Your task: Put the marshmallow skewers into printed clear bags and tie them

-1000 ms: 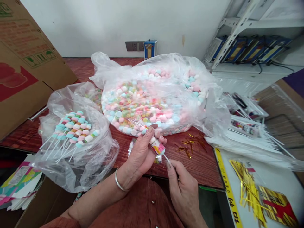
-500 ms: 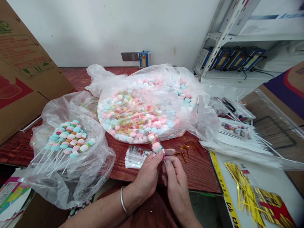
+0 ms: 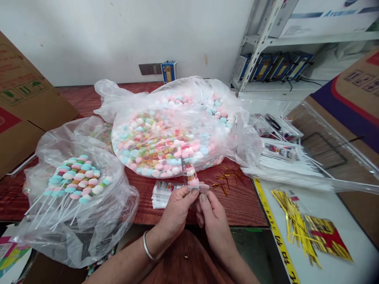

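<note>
A marshmallow skewer (image 3: 192,178) in a clear printed wrapper stands tilted above the table's front part, candy end up. My left hand (image 3: 177,207) is closed round its lower end, thumb and fingers pinching just beneath the lowest marshmallow. Against that same lower end my right hand (image 3: 213,216) presses its thumb and fingertips together; whatever sits between them is hidden. Left of the hands lies a stack of clear printed wrappers (image 3: 162,194). Short gold twist ties (image 3: 226,177) are scattered to the right of the skewer.
Behind the hands spreads a large clear bag of marshmallows and gummies (image 3: 160,150). Finished candy skewers (image 3: 78,177) rest on another plastic bag at left. White sticks (image 3: 281,165), yellow ties (image 3: 296,221) and a cardboard box (image 3: 349,114) are at right.
The view has swung slightly to the right. The skewer now stands more upright, and both hands remain together at its lower end with small finger shifts.
</note>
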Available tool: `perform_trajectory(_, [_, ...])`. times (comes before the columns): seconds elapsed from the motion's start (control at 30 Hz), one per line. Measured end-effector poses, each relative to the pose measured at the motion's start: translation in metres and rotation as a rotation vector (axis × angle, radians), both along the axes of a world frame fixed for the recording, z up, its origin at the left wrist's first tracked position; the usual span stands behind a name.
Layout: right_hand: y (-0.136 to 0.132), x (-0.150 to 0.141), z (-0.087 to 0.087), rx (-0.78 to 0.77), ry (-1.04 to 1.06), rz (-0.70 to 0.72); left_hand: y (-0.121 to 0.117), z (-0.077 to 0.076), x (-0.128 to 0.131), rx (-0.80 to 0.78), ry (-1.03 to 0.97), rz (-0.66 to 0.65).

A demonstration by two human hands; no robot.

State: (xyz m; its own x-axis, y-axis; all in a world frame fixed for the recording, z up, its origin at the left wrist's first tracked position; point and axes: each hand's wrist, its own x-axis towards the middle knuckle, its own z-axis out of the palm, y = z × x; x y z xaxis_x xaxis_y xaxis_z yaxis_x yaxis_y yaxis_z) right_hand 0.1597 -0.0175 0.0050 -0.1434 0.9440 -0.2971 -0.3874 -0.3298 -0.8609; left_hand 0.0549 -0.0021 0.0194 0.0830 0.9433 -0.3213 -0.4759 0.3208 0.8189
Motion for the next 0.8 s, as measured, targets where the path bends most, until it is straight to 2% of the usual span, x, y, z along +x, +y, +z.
perform_trajectory(0.07, [-0.002, -0.002, -0.002, 0.098, -0.075, -0.083, 0.0, -0.002, -0.001, 0.053, 0.08, 0.037])
perform_trajectory(0.13, [-0.004, -0.003, -0.004, 0.022, 0.099, -0.061, -0.001, -0.002, -0.005, 0.021, 0.034, -0.037])
perform_trajectory(0.27, [-0.01, 0.001, -0.006, -0.225, 0.571, 0.126, -0.006, 0.0, -0.014, -0.097, -0.173, -0.283])
perform_trajectory(0.33, [-0.014, 0.001, -0.007, -0.246, 0.664, 0.236, -0.007, 0.0, -0.015, -0.1, -0.175, -0.283])
perform_trajectory(0.4, [-0.016, 0.002, -0.008, -0.218, 0.606, 0.303, -0.007, -0.001, -0.014, -0.105, -0.136, -0.229])
perform_trajectory(0.47, [-0.012, 0.008, -0.01, -0.076, 0.296, 0.317, -0.006, -0.001, -0.014, -0.101, -0.068, -0.158])
perform_trajectory(0.53, [-0.002, 0.023, -0.012, 0.172, -0.321, 0.233, -0.002, 0.0, -0.017, -0.053, 0.026, -0.063])
perform_trajectory(0.6, [0.013, 0.044, -0.016, 0.37, -1.034, 0.028, 0.002, 0.0, -0.023, 0.011, 0.117, 0.035])
perform_trajectory(0.7, [0.037, 0.076, -0.025, 0.31, -1.388, -0.141, 0.005, -0.005, -0.033, 0.026, 0.186, 0.093])
perform_trajectory(0.8, [0.051, 0.088, -0.035, 0.277, -1.545, -0.145, 0.003, -0.019, -0.04, 0.018, 0.216, 0.115])
